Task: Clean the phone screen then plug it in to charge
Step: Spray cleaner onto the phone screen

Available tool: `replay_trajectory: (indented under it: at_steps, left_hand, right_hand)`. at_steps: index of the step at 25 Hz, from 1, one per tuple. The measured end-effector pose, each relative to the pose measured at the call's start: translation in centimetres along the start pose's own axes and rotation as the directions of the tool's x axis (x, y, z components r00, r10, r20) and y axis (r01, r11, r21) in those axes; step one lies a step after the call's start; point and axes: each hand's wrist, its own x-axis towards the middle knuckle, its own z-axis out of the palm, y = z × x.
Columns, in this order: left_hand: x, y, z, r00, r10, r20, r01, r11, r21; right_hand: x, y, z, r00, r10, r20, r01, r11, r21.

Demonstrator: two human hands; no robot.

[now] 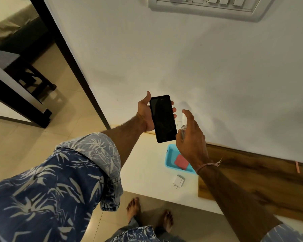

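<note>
Left hand (144,116) is gripping the phone (163,118) by its edges, holding it in the air before the wall, dark screen showing | right hand (192,137) is curling round a small clear bottle (183,131) just beside the phone's lower corner, forefinger raised | below, teal tray (170,154) is holding a red cloth (181,162); white charger plug (178,181) is lying near it.
</note>
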Motion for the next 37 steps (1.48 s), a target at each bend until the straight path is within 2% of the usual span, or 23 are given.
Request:
replay_trajectory:
  at_steps: [14, 24, 32, 37]
  left_hand:
    - [1.5, -0.2, -1.4, 0.999, 0.047, -0.003, -0.048, 0.999, -0.024]
    - [1.3, 0.2, -1.7, 0.999, -0.012, 0.034, 0.012, 1.0, -0.009]
    - [-0.1, 0.0, -0.4, 1.0, -0.004, -0.008, 0.004, 0.999, -0.042]
    - [-0.4, -0.2, -0.1, 1.0, -0.015, -0.015, 0.014, 0.997, -0.073]
  right_hand:
    - [-1.6, -0.4, 1.1, 0.997, -0.063, 0.051, 0.063, 0.998, 0.01]
    - [-3.4, -0.4, 1.3, 0.99, -0.086, 0.115, 0.087, 0.996, -0.007]
    - [-3.4, 0.8, 0.9, 0.999, -0.031, 0.041, 0.032, 0.999, -0.013]
    - [-3.6, 1.6, 1.0, 0.998, 0.017, 0.063, -0.016, 1.0, -0.014]
